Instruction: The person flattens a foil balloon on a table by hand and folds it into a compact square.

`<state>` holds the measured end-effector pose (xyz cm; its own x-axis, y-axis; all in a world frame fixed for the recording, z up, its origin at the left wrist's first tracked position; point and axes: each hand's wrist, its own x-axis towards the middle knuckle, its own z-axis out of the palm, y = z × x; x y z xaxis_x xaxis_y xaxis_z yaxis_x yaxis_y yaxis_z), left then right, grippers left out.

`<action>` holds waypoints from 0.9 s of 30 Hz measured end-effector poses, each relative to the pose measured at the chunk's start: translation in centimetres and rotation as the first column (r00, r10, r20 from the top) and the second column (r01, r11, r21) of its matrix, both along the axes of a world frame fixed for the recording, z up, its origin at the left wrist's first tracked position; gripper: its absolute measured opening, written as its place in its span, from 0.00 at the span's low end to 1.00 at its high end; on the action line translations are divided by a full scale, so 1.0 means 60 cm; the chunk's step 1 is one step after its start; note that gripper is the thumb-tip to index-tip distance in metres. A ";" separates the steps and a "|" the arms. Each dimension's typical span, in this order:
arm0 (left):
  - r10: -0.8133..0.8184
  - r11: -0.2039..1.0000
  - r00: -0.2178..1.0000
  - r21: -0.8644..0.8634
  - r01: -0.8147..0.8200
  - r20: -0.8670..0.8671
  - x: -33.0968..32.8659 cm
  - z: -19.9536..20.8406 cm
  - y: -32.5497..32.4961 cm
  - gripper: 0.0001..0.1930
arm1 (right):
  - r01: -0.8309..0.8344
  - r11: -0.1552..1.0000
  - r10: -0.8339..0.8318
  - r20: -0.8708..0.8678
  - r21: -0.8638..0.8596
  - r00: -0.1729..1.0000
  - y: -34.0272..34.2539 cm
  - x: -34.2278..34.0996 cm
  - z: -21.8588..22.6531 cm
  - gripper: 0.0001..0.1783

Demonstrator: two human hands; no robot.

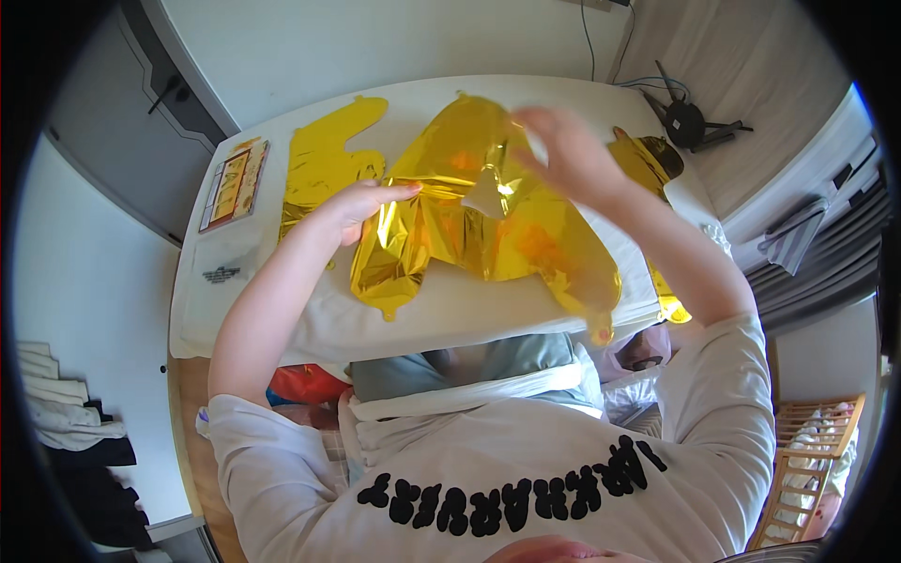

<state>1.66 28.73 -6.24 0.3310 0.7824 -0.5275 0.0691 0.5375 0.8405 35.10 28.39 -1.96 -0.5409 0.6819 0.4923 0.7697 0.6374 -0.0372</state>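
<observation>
One gold balloon (pixel 554 242) is held over the white table (pixel 208 311), pinched by the left hand (pixel 358 206); the right hand (pixel 569 155) is blurred at its upper right, its grip unclear.

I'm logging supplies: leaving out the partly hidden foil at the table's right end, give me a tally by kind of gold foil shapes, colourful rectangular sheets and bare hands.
Gold foil shapes: 2 (held shape, flat shape)
Colourful rectangular sheet: 1
Bare hands: 2 (left hand, right hand)
Total: 5
</observation>
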 end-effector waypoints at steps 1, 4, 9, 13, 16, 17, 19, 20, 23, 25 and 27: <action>-0.043 0.997 0.998 0.064 0.045 -0.038 -0.008 -0.004 -0.004 0.32 | 0.032 0.980 -0.009 0.114 -0.198 0.993 -0.040 -0.008 -0.008 0.28; -0.090 0.919 0.986 0.370 0.137 -0.140 -0.023 -0.045 -0.009 0.37 | 0.040 0.890 0.022 0.129 -0.455 0.991 -0.114 0.002 -0.071 0.31; 0.359 0.364 0.655 0.746 0.558 -0.665 0.015 -0.041 -0.079 0.46 | 0.083 0.884 0.018 0.212 -0.460 0.977 -0.128 0.058 -0.147 0.39; 0.367 0.231 0.467 0.566 0.792 -0.804 0.026 -0.075 -0.093 0.46 | 0.089 0.860 0.010 0.192 -0.502 0.981 -0.116 0.047 -0.147 0.39; 0.113 0.432 0.441 0.444 0.785 -0.890 0.027 -0.095 -0.073 0.46 | 0.092 0.878 0.006 0.203 -0.470 0.979 -0.082 0.038 -0.154 0.39; 0.134 0.430 0.469 0.478 0.766 -0.873 0.025 -0.099 -0.064 0.46 | 0.088 0.879 0.011 0.204 -0.468 0.979 -0.068 0.037 -0.156 0.39; 0.163 0.443 0.493 0.510 0.737 -0.854 0.019 -0.096 -0.055 0.46 | 0.067 0.881 0.035 0.205 -0.468 0.978 -0.049 0.032 -0.154 0.39; 0.191 0.435 0.558 0.579 0.689 -0.807 0.016 -0.095 -0.052 0.47 | 0.056 0.872 0.039 0.184 -0.486 0.982 -0.042 0.032 -0.151 0.39; 0.305 0.428 0.600 0.670 0.607 -0.739 -0.013 -0.074 -0.069 0.46 | 0.007 0.873 0.055 0.112 -0.488 0.992 -0.039 0.037 -0.141 0.39; 0.400 0.430 0.568 0.694 0.577 -0.720 -0.047 -0.046 -0.091 0.45 | -0.042 0.884 0.076 0.056 -0.465 0.996 -0.047 0.025 -0.123 0.39; 0.518 0.534 0.405 0.655 0.535 -0.753 -0.106 -0.026 -0.142 0.42 | -0.051 0.905 0.075 0.041 -0.423 0.996 -0.067 0.007 -0.097 0.38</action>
